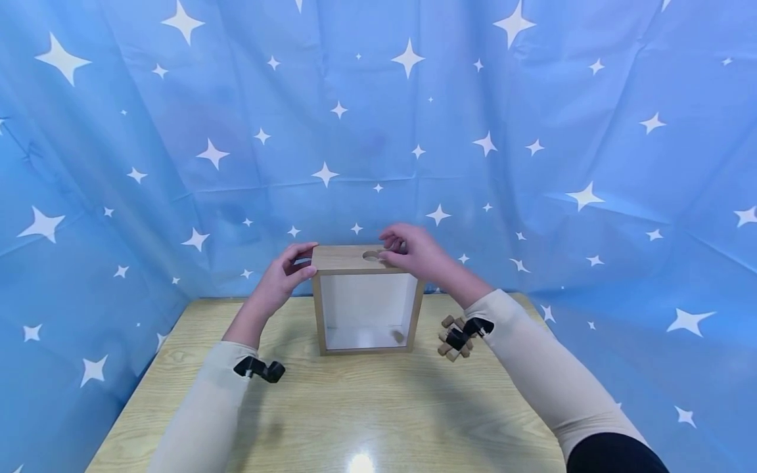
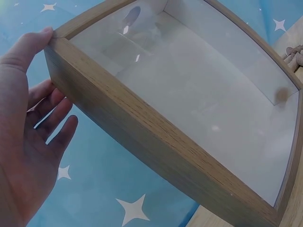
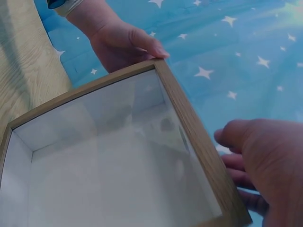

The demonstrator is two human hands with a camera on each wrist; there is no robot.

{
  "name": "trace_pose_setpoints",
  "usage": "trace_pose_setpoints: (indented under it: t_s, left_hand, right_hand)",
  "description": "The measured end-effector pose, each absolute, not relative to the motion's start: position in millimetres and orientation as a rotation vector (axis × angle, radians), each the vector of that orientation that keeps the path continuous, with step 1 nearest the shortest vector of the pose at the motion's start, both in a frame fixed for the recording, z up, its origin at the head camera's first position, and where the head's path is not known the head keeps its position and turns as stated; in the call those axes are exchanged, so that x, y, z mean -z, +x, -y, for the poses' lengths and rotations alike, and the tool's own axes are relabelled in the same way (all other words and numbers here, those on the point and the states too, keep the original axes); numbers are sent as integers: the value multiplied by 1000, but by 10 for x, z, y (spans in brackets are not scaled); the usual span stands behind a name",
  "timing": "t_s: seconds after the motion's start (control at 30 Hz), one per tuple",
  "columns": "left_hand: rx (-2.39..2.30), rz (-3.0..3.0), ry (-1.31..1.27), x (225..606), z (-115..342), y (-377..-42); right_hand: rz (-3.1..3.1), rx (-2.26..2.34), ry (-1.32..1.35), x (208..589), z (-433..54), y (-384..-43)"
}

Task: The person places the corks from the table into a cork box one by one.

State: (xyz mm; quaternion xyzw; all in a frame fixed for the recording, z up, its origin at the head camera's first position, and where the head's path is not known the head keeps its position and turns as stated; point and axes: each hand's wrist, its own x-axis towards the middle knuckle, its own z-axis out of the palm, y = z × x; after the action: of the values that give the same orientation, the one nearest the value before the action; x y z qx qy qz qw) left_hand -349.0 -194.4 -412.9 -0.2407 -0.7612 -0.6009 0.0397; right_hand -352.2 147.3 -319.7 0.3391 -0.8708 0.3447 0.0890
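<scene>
Wood-brown edging with a fine grain frames a shallow, squarish box (image 1: 343,260), which stands upright on the desk (image 1: 331,414) toward its far edge. Its clear front pane (image 1: 367,305) catches reflections and shows a white interior; a round hole (image 1: 371,255) opens in the top, right of the middle. Low at the right, a small blurred brown spot (image 1: 398,336) shows through the pane, too unclear to identify. The left grip (image 1: 282,277) is clamped on the upper left corner, thumb at the front edge. Beside the hole is the right grip (image 1: 418,251), thumb and fingers apart. Small wooden pieces (image 1: 453,355) lie clustered right of the box, partly hidden by a black wrist camera (image 1: 458,338).
</scene>
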Motion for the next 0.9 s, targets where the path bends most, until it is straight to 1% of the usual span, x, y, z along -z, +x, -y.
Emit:
trace_pose_setpoints:
  t_s: [0.43, 0.7, 0.9]
  left_hand:
    - [1852, 2330, -740, 4129, 1942, -3504]
    - [1855, 2333, -729, 4116, 1928, -3508]
    - [1876, 2326, -718, 4120, 1933, -3477]
  right_hand:
    - [2317, -1120, 844, 3331, -2009, -3365]
    - [2399, -1141, 677, 3613, -2457, -3288]
    - [2526, -1120, 577, 3953, -2761, -3227]
